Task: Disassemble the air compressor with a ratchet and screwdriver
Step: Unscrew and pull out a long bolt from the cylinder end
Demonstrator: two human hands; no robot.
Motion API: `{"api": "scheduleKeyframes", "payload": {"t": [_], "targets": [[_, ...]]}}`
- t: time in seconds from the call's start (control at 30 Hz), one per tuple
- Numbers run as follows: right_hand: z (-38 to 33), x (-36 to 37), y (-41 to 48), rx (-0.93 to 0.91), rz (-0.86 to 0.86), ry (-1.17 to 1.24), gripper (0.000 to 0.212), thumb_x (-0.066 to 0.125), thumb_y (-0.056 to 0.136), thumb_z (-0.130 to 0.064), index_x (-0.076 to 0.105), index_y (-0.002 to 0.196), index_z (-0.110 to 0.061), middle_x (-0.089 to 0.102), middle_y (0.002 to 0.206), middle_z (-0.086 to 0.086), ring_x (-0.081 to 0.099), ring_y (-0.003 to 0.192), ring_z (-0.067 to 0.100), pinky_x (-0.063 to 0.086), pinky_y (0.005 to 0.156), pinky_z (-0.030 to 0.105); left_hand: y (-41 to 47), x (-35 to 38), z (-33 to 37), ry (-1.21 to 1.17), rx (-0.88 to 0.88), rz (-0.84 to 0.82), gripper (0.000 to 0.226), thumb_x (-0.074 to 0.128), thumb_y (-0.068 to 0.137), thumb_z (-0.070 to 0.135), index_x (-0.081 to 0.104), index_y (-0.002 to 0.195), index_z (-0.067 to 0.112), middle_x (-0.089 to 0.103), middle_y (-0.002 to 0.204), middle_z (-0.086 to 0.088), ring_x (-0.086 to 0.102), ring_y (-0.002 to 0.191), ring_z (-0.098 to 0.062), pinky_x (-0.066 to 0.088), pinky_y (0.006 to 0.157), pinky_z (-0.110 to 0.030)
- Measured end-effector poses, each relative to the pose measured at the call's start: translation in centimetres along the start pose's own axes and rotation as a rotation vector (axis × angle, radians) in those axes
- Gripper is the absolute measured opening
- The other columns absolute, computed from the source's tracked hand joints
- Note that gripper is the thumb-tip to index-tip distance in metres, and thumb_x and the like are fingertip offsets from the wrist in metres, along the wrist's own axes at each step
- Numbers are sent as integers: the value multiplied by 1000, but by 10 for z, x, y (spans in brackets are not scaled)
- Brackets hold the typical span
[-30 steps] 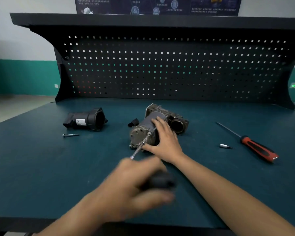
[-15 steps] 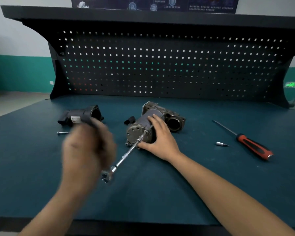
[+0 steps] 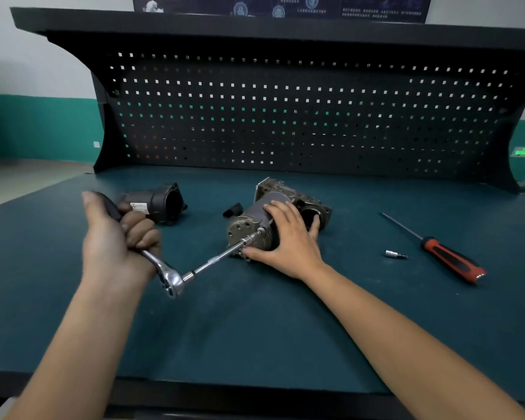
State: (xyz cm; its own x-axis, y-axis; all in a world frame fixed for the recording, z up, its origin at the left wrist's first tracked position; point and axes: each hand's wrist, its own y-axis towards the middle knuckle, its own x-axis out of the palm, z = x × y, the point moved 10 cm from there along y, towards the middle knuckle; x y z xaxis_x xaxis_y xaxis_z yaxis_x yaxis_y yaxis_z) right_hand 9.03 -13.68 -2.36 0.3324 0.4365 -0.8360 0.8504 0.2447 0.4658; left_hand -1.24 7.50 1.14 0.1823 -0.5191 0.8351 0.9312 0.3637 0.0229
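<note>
left hand fisted round the ratchet handle, its extension on an end bolt. right hand spread flat, pinning the air compressor mid-counter. step looks like loosening; next: swing the handle, keep the socket square.

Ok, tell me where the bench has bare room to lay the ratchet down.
Bare mat lies between the forearms, and behind the screwdriver and bit toward the pegboard. Crowded: black housing, left hand, ratchet, compressor, right hand.
</note>
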Motion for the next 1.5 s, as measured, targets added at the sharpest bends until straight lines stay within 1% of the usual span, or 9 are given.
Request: {"api": "scheduleKeyframes", "payload": {"t": [0.13,0.23,0.33,0.47,0.67,0.8,0.9,1.1,1.5], "targets": [[-3,-1,2,-81,-43,-105,100,55,70,-73,14,147,-24,7,155,-11,-6,143,7,-14,109,53,-36,41,4,324,305,-315,44,35,97,43,39,58,22,27,36,10,22,29,0,19,30,-12],[-5,-2,4,-139,-76,-135,101,58,71,-67,11,147,-20,4,156,-9,-4,143,7,-12,110,51,-125,103,-35,1099,868,-1039,17,52,81,22,44,65,22,49,54,10,41,45,10,30,46,-1],[-8,-3,3,-146,-46,-110,103,60,69,-68,14,147,-19,7,156,-9,2,143,7,-9,112,47,-159,91,-89,1452,900,-1539,23,55,84,41,52,77,19,58,63,5,52,52,-2,33,46,-13],[-8,-3,3,-129,-19,-80,102,61,69,-68,15,147,-21,12,155,-10,7,143,8,-9,113,47,-120,99,-30,1058,775,-1028,7,55,75,36,54,71,31,48,57,6,39,47,10,31,47,-3],[-5,-1,5,-113,-36,-52,105,61,66,-70,13,147,-24,12,155,-11,5,143,7,-17,108,49,-3,-9,-6,-101,-5,-27,61,34,97,47,38,43,19,21,37,8,20,28,-6,16,31,-13],[-4,0,5,-110,-33,-32,106,62,65,-70,13,147,-24,12,154,-12,5,142,7,-17,108,50,2,-28,-21,-252,-82,74,61,31,99,37,33,42,17,20,36,7,20,28,-8,17,32,-13],[-4,0,5,-111,-32,-24,105,62,66,-70,13,147,-24,12,154,-12,6,142,7,-16,108,49,-24,20,-7,79,164,-252,45,36,93,45,42,54,23,24,37,9,19,30,-3,17,31,-14],[-5,-1,3,-117,-48,-36,105,63,66,-68,12,147,-23,13,154,-10,5,143,10,-12,111,49,-163,101,-78,1440,1032,-1600,27,56,85,39,52,71,17,54,58,2,50,49,-8,29,45,-15],[-12,-2,14,-213,-143,-138,112,67,58,-71,15,147,-28,12,154,-10,5,143,9,-10,112,49,6,0,-1,-77,-25,-33,43,32,98,40,27,59,21,20,37,8,20,27,-8,18,30,-15]]}}
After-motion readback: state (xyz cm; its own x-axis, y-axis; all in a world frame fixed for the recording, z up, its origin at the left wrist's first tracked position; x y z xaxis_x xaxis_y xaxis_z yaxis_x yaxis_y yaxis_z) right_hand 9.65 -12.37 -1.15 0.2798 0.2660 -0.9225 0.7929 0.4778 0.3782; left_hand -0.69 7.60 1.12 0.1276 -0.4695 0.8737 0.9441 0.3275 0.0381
